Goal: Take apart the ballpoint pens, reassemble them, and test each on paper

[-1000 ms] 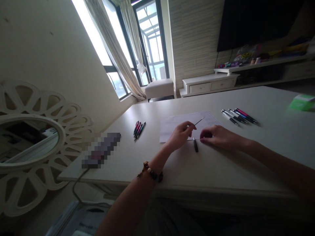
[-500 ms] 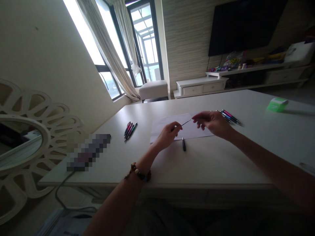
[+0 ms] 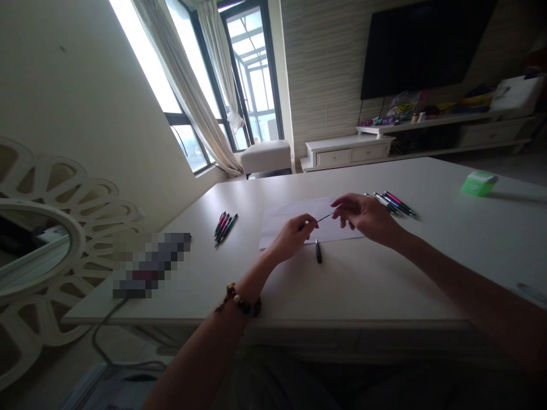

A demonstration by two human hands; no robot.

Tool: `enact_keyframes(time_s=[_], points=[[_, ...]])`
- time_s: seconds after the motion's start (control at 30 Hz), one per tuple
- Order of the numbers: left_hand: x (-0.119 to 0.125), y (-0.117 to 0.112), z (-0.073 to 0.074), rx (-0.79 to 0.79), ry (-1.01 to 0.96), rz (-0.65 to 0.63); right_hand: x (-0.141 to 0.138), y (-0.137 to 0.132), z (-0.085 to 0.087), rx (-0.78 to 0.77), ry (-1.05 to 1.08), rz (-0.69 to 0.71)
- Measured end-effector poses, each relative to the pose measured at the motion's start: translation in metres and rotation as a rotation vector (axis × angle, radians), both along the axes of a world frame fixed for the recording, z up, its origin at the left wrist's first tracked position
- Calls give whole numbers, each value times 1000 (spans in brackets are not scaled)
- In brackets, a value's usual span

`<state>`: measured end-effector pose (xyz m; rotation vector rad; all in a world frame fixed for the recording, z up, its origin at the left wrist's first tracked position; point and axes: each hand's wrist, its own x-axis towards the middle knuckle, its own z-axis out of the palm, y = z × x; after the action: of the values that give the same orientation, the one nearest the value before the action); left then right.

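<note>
Above the sheet of white paper point(image 3: 282, 216), my left hand point(image 3: 294, 234) is closed around a thin dark pen refill point(image 3: 325, 217), which points up and to the right. My right hand point(image 3: 363, 216) has its thumb and forefinger at the refill's far tip and seems to pinch it; any small part there is too tiny to make out. A black pen barrel piece point(image 3: 318, 251) lies on the table just below the paper's near edge, close to my left hand.
Several pens point(image 3: 225, 229) lie on the white table point(image 3: 273, 290) at left, and several more pens point(image 3: 395, 204) beyond my right hand. A green and white box point(image 3: 479, 184) stands at far right. A blurred-out item with a cable point(image 3: 102, 336) lies at the left edge.
My right hand has moved slightly left and down, its fingertips coming from just beyond the refill's tip onto it. My left hand still holds the refill.
</note>
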<state>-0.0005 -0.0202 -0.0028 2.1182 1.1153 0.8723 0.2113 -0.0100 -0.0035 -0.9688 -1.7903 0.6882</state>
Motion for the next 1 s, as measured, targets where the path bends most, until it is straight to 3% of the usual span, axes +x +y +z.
enact_keyframes(time_s=[0.37,0.8,1.0], points=[[-1,1,-1,19,20,14,1,-3,2,36,-67,-22],[2,-2,-1,44,-37,-110,-10,-12,5,-167,-7,169],[-3,7,3,36,-223,27,-13,-13,-1,-146,-305,160]])
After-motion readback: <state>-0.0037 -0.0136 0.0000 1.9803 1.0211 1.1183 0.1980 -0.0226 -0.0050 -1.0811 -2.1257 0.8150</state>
